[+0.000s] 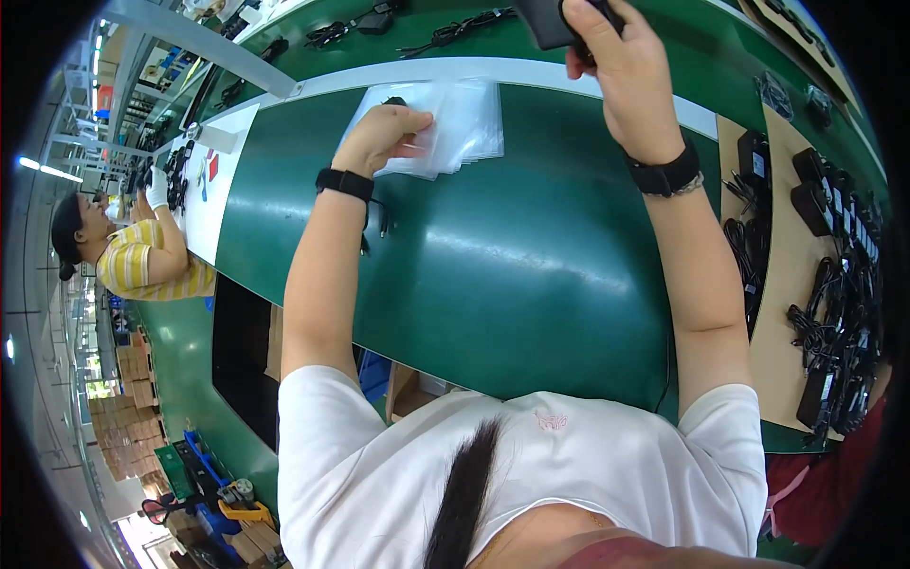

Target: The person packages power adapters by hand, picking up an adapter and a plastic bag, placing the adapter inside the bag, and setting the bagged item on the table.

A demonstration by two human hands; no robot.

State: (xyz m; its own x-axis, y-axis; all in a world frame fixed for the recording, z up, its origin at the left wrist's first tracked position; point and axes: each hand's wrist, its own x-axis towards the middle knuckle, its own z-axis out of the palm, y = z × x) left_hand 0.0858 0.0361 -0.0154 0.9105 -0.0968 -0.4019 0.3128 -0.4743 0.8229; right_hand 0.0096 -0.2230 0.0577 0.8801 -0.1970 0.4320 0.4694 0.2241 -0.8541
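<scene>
My left hand (387,135) is closed in a pinch at a stack of clear plastic bags (474,123), with the film of one bag (422,147) at its fingertips. A small black piece (393,100) shows just beyond its knuckles. Black cable ends (383,220) show beside my left wrist; whether this hand holds their cable is hidden. Up at the far right, my right hand (621,71) grips a black box-shaped power adapter (548,21), partly cut off by the upper edge. Its fingers wrap round the adapter, raised over the bench's far side.
The green bench top (512,284) lies before me. Beyond a pale rail (417,71) lie black cables (460,33). On the right, cardboard sheets (787,284) carry rows of black adapters with coiled cables (825,313). At left, a person in a striped top (142,256) works at a white table.
</scene>
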